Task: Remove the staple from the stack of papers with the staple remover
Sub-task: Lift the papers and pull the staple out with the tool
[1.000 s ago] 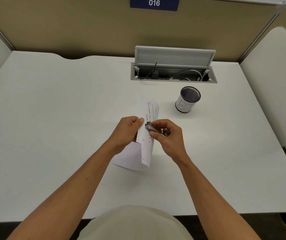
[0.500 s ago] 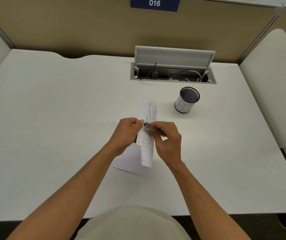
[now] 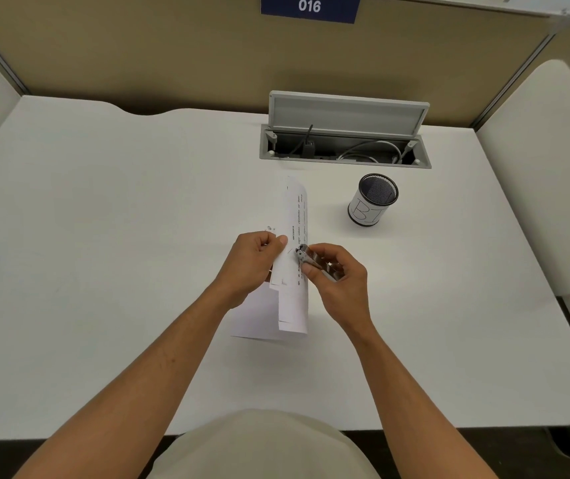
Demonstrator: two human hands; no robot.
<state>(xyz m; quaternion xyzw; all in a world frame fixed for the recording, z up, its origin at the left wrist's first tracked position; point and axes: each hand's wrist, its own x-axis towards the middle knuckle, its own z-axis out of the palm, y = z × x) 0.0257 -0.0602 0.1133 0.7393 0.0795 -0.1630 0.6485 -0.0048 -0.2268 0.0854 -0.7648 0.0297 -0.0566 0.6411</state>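
The thin stack of white printed papers [image 3: 293, 271] sits folded lengthwise just off the white desk [image 3: 104, 236], near the middle, in front of you. It is light and floppy, so it will likely buckle or tear at the staple if you pull hard; hold it close beside the staple, as you do. Your left hand [image 3: 254, 262] curls round the stack's left edge, thumb pressed on top. Your right hand [image 3: 340, 280] pinches the small silver metal staple remover [image 3: 312, 259] between thumb and curled fingers, its tip touching the paper just right of your left thumb (the staple itself is too small to see). Both forearms reach in from the near edge, wrists angled toward each other. A black mesh pen cup [image 3: 373, 200] stands well apart, far right.
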